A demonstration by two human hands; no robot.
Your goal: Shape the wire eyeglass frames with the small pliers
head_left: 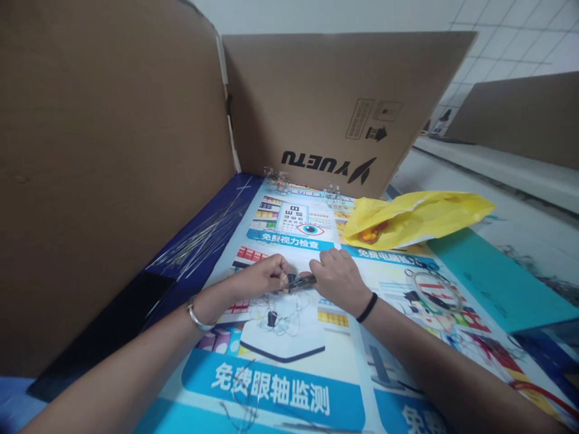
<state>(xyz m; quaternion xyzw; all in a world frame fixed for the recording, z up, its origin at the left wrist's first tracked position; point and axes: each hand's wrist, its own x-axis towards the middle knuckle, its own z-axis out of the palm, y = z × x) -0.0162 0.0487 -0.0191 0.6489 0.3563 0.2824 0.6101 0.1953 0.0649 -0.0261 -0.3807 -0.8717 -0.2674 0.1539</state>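
Note:
My right hand (340, 278) is closed around the handles of small dark pliers (302, 281), whose jaws point left. Opposite, my left hand (266, 274) pinches thin wire, its fingertips close to the jaws. Loops of thin wire (286, 319) spread below the left hand over the printed sheet (362, 337). What exactly the jaws grip is too small to make out. Nearer to me lies a tangle of darker bent wire (246, 392).
Cardboard panels (325, 90) stand behind and to the left. Straight wires (199, 232) lie at left. Two wire clusters (332, 194) sit at the back. On the right are a yellow bag (420, 220), a ring-shaped coil (436, 290) and a teal sheet (502, 280).

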